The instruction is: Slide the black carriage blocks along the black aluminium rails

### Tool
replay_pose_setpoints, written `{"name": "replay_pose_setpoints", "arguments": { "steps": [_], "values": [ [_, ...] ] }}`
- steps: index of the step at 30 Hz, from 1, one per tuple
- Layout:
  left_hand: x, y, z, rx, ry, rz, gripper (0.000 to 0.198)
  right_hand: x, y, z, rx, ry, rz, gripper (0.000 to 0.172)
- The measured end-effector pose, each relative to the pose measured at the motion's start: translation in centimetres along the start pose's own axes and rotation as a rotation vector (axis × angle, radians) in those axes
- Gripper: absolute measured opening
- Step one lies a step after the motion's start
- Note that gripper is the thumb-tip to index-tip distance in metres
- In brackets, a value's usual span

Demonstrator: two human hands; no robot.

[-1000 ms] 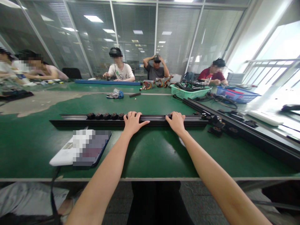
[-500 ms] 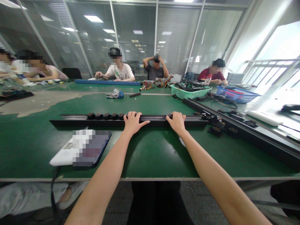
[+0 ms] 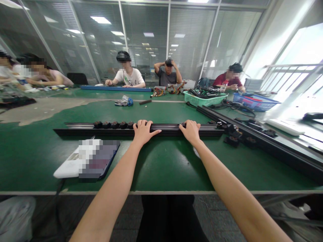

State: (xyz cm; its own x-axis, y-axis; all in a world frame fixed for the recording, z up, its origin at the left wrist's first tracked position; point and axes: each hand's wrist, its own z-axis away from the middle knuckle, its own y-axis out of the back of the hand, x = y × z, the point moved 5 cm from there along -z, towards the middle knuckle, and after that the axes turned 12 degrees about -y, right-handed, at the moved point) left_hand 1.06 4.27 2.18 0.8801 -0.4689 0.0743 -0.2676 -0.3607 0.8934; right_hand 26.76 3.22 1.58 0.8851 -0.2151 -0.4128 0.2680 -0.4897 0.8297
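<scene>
Rail [image 3: 168, 131] beneath spread left hand [image 3: 142, 132]; beneath right hand [image 3: 191, 131] too, grip unclear.

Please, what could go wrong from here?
The left hand and right hand rest on the long black grooved rail; either might get pinched. The rail's right end lies close to chunky black parts, so a shift could knock them. The left hand, if sliding, could bump the row of small black round parts beside it.

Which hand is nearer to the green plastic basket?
Right. The right hand is on the near side of the green plastic basket; the left hand is too, but farther to the left.
</scene>
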Motion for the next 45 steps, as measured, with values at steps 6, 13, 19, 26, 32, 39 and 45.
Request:
{"name": "replay_pose_setpoints", "arguments": {
  "steps": [6,13,19,26,32,39,45],
  "values": [
    [0.1,0.1,0.0,-0.001,-0.007,-0.011,0.063,0.2,0.0,-0.2,-0.008,-0.009,0.007,0.032],
    [0.0,0.1,0.0,-0.001,-0.001,-0.007,0.063,0.4,0.1,-0.2,0.008,-0.005,-0.01,0.031],
    [-0.1,-0.1,0.0,0.0,-0.001,-0.003,0.064,0.4,0.2,-0.2,-0.001,-0.016,0.002,0.031],
    [-0.1,-0.2,-0.1,0.002,-0.009,-0.014,0.065,0.6,0.2,-0.4,-0.021,-0.03,0.004,0.034],
    [-0.2,-0.2,0.0,0.001,-0.006,-0.016,0.064,0.7,0.2,-0.5,-0.005,-0.022,-0.007,0.032],
    [-0.1,-0.1,0.0,-0.004,-0.004,-0.009,0.063,0.9,0.1,-0.5,0.008,-0.022,-0.012,0.03],
    [-0.1,-0.1,-0.1,-0.002,-0.004,-0.002,0.064,1.0,0.1,-0.6,0.003,-0.028,-0.011,0.03]
  ]
}}
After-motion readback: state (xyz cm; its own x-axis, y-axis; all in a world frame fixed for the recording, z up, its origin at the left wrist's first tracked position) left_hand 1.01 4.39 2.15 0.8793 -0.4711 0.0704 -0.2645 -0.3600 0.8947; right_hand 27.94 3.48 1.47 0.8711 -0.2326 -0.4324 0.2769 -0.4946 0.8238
